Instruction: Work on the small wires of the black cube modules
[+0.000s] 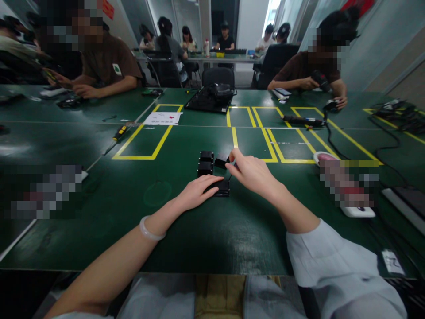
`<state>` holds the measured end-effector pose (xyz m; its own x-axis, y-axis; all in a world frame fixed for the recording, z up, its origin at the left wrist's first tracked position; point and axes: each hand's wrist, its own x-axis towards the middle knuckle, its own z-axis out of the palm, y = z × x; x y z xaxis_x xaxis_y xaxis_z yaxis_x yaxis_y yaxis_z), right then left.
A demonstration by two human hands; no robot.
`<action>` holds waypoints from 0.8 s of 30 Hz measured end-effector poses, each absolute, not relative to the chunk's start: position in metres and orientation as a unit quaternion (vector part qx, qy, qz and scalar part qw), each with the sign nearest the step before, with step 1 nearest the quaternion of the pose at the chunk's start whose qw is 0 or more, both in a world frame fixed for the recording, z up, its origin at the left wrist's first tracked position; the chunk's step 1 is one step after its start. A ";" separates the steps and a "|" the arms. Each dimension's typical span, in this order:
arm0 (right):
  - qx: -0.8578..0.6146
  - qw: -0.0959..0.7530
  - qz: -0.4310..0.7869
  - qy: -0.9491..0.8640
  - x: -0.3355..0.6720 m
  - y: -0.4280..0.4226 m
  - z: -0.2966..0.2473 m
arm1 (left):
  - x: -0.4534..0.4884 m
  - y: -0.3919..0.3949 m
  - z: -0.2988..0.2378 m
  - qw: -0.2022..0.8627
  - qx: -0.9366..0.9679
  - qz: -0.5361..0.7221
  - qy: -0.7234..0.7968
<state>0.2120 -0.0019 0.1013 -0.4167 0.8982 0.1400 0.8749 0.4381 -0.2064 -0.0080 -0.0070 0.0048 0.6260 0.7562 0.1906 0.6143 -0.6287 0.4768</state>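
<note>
My left hand (pixel 198 191) lies flat on the green table (pixel 133 221), its fingers stretched over a small flat black part (pixel 222 188) and holding it down. My right hand (pixel 250 172) is closed in a pinch just above that part, thumb and forefinger pressed on something thin and dark that I cannot make out. Just beyond the hands sit a stack of two small black boxes (pixel 206 162) and another black box (pixel 222 160), close to the right fingertips.
Yellow tape rectangles (pixel 156 146) mark the table. A black-and-yellow screwdriver (pixel 119 133) and a white paper (pixel 163 118) lie at left, a black keyboard-like device (pixel 210 99) farther back, cables (pixel 335 141) and tools at right. Other people work along the far edge and at a table behind.
</note>
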 end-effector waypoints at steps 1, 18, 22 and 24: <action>-0.529 0.110 0.049 -0.840 0.212 -0.002 0.101 | -0.008 -0.007 0.004 0.186 0.882 0.190 0.388; -0.523 0.115 0.054 -0.843 0.212 -0.001 0.100 | -0.007 -0.008 0.006 0.184 0.882 0.187 0.393; -0.526 0.113 0.058 -0.841 0.211 -0.002 0.102 | -0.007 -0.007 0.006 0.184 0.883 0.186 0.391; -0.525 0.107 0.054 -0.842 0.211 -0.002 0.102 | -0.007 -0.007 0.006 0.185 0.883 0.185 0.389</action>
